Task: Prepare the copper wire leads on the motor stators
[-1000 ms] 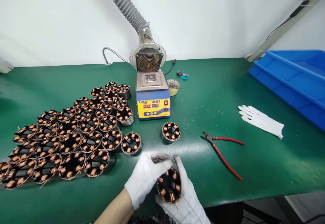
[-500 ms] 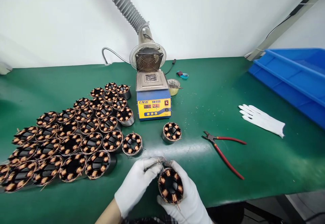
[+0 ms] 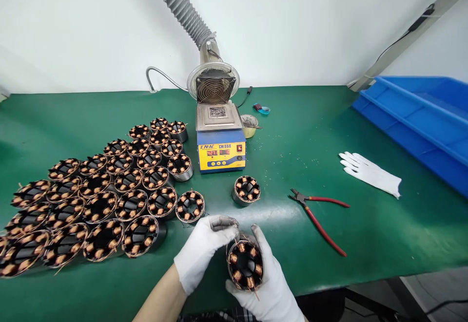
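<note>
My right hand (image 3: 272, 278), in a white glove, is wrapped round a motor stator (image 3: 245, 264) with copper coils on a black core, its open face turned up toward me. At the stator's far edge my gloved left hand (image 3: 208, 244) pinches a thin copper wire (image 3: 237, 234) between thumb and fingers. A second short wire end sticks out at the near rim. Just beyond my hands a stator (image 3: 190, 207) stands on the green bench, and another stator (image 3: 247, 190) stands by itself to its right.
Several rows of stators (image 3: 98, 205) fill the left side. A solder pot (image 3: 221, 149) sits at the back under an exhaust hose (image 3: 183, 8). To the right lie red-handled cutting pliers (image 3: 321, 217), a white glove (image 3: 371, 173) and blue bins (image 3: 413, 112). Small scraps dot the green bench (image 3: 292, 117).
My left hand's fingers have closed together at the wires on the stator's far edge. The right thumb and fingers there have lifted off the wires. The stator stays in my right hand.
</note>
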The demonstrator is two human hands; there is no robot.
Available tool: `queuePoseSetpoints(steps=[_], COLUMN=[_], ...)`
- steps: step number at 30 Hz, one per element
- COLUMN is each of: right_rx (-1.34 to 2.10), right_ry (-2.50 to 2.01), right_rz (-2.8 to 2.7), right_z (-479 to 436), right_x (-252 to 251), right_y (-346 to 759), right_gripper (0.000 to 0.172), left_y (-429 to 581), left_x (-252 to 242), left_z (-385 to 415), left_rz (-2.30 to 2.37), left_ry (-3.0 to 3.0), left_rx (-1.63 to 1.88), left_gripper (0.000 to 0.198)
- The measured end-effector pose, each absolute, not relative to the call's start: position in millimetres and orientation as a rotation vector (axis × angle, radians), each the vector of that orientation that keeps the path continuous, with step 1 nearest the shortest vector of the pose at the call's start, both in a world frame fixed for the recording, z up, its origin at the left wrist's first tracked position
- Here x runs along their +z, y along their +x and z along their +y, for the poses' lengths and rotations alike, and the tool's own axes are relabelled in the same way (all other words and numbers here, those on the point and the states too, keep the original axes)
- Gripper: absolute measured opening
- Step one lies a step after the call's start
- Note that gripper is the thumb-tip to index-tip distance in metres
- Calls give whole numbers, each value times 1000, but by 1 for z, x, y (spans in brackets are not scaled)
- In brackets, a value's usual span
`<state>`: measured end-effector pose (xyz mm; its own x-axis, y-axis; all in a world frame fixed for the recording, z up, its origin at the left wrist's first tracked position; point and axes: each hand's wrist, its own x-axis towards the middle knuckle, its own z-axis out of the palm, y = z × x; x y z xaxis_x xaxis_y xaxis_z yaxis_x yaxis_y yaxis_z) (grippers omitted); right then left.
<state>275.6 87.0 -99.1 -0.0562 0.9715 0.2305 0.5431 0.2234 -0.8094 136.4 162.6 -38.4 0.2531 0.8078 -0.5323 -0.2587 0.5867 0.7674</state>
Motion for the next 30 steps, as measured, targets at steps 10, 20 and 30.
queuePoseSetpoints(steps=[10,20,30], right_rx=[749,729,810], right_ry=[-1389,-1413,-1423], right_rz=[-1689,-1667,-1675], right_z=[88,85,87], right_x=[-99,-104,-101], right_y=[274,274,280], right_gripper=[104,100,78], left_y=[159,157,132], left_x=[-38,-31,-39], left_z=[150,158,146], left_rz=[1256,1260,1236], left_ry=[478,571,804], left_rx=[961,970,975], left_gripper=[28,41,44])
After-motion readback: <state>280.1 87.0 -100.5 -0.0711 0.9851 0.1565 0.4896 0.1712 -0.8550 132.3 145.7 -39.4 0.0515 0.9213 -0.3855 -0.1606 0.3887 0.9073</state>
